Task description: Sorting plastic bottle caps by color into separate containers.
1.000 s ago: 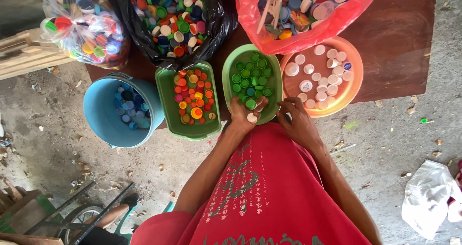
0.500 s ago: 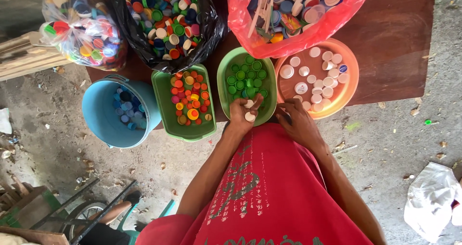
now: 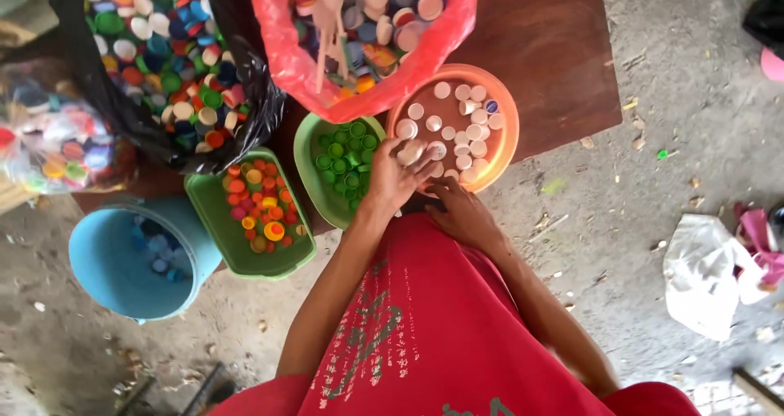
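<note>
My left hand (image 3: 392, 179) reaches over the near rim of an orange bowl (image 3: 510, 138) that holds several white bottle caps. Its fingertips pinch a white cap (image 3: 411, 151). Just left of that hand stands a round green bowl (image 3: 304, 151) of green caps. My right hand (image 3: 461, 212) lies palm down at the table edge, its fingers curled under the orange bowl's near rim. What they hold, if anything, is hidden. A red shirt covers my lap below both arms.
A green rectangular tray (image 3: 204, 212) holds red, orange and yellow caps. A blue bucket (image 3: 98, 261) of blue caps stands on the ground. Red (image 3: 278, 40), black (image 3: 253, 114) and clear (image 3: 57, 138) bags of mixed caps sit on the brown table (image 3: 555, 65). A white rag (image 3: 702, 273) lies right.
My left hand has moved right with a white cap, from over the green bowl to the orange bowl's rim. My right hand stays at the table edge.
</note>
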